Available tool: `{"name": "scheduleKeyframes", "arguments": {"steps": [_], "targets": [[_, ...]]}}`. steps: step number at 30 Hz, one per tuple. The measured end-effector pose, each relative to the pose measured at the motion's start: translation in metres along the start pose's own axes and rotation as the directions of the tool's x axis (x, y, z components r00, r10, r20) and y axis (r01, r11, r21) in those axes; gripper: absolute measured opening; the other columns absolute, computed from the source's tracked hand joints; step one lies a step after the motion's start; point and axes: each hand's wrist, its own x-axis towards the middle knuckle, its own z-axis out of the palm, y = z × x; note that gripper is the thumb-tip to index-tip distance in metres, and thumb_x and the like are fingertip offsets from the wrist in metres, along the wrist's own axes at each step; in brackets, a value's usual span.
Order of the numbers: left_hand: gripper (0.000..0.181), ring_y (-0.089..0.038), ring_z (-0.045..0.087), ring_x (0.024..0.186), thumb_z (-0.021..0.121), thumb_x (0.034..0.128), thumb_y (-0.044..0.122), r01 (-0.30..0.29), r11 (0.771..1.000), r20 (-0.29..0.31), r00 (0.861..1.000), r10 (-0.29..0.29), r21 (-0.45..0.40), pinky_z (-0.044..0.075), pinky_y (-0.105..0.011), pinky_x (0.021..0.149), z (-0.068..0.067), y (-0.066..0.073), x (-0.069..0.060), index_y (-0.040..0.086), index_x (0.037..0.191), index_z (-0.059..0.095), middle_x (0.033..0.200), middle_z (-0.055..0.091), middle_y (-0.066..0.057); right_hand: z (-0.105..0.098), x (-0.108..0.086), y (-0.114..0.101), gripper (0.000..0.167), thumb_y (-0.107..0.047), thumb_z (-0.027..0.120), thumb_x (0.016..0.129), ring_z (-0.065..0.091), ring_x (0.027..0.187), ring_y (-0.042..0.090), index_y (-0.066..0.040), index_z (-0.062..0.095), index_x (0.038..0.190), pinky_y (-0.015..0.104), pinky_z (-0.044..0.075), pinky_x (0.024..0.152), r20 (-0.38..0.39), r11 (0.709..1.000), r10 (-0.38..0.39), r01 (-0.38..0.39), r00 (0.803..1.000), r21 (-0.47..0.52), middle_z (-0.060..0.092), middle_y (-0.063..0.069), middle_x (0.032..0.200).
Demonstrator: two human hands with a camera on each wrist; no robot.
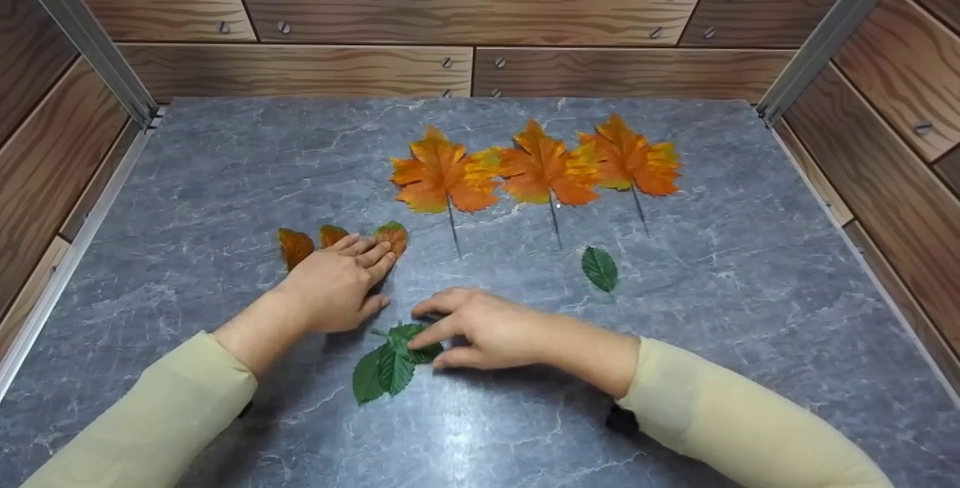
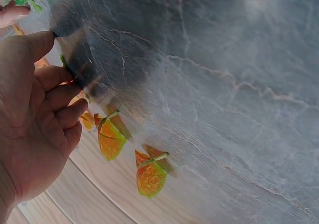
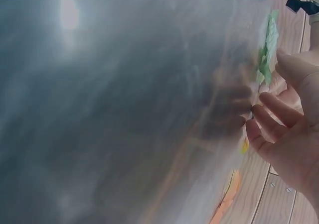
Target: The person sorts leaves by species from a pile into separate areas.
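Observation:
My left hand (image 1: pixel 334 285) lies nearly flat, its extended fingers touching the rightmost of three small orange-brown leaves (image 1: pixel 393 235). The left leaf (image 1: pixel 295 248) and the middle leaf (image 1: pixel 332 235) lie beside it, the middle one partly hidden by the hand. In the left wrist view, two small leaves (image 2: pixel 110 140) show past the fingers. Over a cluster of green leaves (image 1: pixel 369 379) is my right hand (image 1: pixel 487 329), fingers spread and slightly bent. Its index fingertip is at the cluster's top leaf; whether it presses there I cannot tell.
Three orange maple leaves (image 1: pixel 442 177) with thin dark stems lie in a row toward the back, their edges meeting or overlapping. One single green leaf (image 1: pixel 600 269) lies right of centre. Wood-patterned walls (image 1: pixel 465 8) and metal posts (image 1: pixel 832 38) bound the grey marbled table (image 1: pixel 750 338).

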Motion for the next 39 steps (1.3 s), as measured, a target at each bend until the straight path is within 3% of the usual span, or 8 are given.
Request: {"name": "scheduleKeyframes", "arguments": {"steps": [13, 22, 27, 32, 35, 39], "targets": [[0.067, -0.042, 0.040, 0.151, 0.059, 0.1087, 0.039, -0.011, 1.000, -0.008, 1.000, 0.012, 0.021, 0.027, -0.054, 0.126, 0.001, -0.001, 0.001, -0.004, 0.158, 0.045, 0.162, 0.044, -0.023, 0.003, 0.008, 0.000, 0.035, -0.027, 0.071, 0.104, 0.054, 0.137, 0.023, -0.019, 0.074, 0.138, 0.037, 0.040, 0.119, -0.006, 0.999, -0.038, 0.038, 0.999, -0.026, 0.062, 0.006, 0.147], [0.068, -0.042, 0.040, 0.151, 0.059, 0.1084, 0.039, -0.016, 1.000, -0.016, 1.000, 0.016, 0.020, 0.028, -0.054, 0.126, 0.001, 0.000, 0.002, -0.004, 0.159, 0.044, 0.162, 0.044, -0.023, 0.000, -0.006, 0.003, 0.033, -0.014, 0.072, 0.103, 0.063, 0.127, 0.021, -0.008, 0.074, 0.136, 0.032, 0.047, 0.112, -0.123, 0.992, 0.000, 0.016, 0.992, 0.128, 0.069, 0.007, 0.134], [0.068, -0.043, 0.041, 0.150, 0.060, 0.1083, 0.038, -0.020, 1.000, -0.019, 1.000, 0.020, 0.014, 0.027, -0.054, 0.126, 0.001, 0.000, 0.002, -0.004, 0.159, 0.044, 0.162, 0.043, -0.023, -0.006, -0.019, 0.006, 0.033, -0.015, 0.080, 0.096, 0.068, 0.117, 0.019, -0.008, 0.078, 0.128, 0.031, 0.054, 0.104, -0.212, 0.959, 0.126, -0.064, 0.969, 0.277, 0.073, 0.004, 0.127], [0.066, -0.044, 0.041, 0.149, 0.060, 0.1087, 0.037, -0.025, 1.000, -0.020, 0.999, 0.025, 0.007, 0.028, -0.055, 0.126, 0.001, 0.000, 0.000, -0.004, 0.159, 0.044, 0.162, 0.043, -0.024, -0.012, -0.034, 0.011, 0.030, -0.010, 0.086, 0.089, 0.069, 0.107, 0.018, -0.011, 0.081, 0.119, 0.031, 0.060, 0.092, -0.278, 0.898, 0.292, -0.162, 0.915, 0.409, 0.073, 0.001, 0.119], [0.065, -0.045, 0.042, 0.149, 0.060, 0.1090, 0.036, -0.024, 1.000, -0.015, 1.000, 0.024, 0.001, 0.028, -0.055, 0.126, 0.000, 0.001, 0.000, -0.004, 0.158, 0.045, 0.162, 0.043, -0.024, -0.017, -0.044, 0.015, 0.029, -0.006, 0.081, 0.092, 0.067, 0.105, 0.019, -0.013, 0.079, 0.121, 0.031, 0.060, 0.089, -0.294, 0.881, 0.330, -0.182, 0.897, 0.436, 0.071, 0.001, 0.119], [0.066, -0.044, 0.041, 0.150, 0.059, 0.1090, 0.037, -0.021, 1.000, -0.014, 1.000, 0.021, -0.007, 0.027, -0.055, 0.126, 0.001, 0.000, -0.001, -0.004, 0.158, 0.044, 0.162, 0.043, -0.024, -0.025, -0.059, 0.022, 0.034, -0.004, 0.073, 0.098, 0.064, 0.102, 0.019, -0.016, 0.076, 0.130, 0.032, 0.058, 0.085, -0.282, 0.864, 0.361, -0.204, 0.889, 0.461, 0.069, 0.001, 0.124]]}}
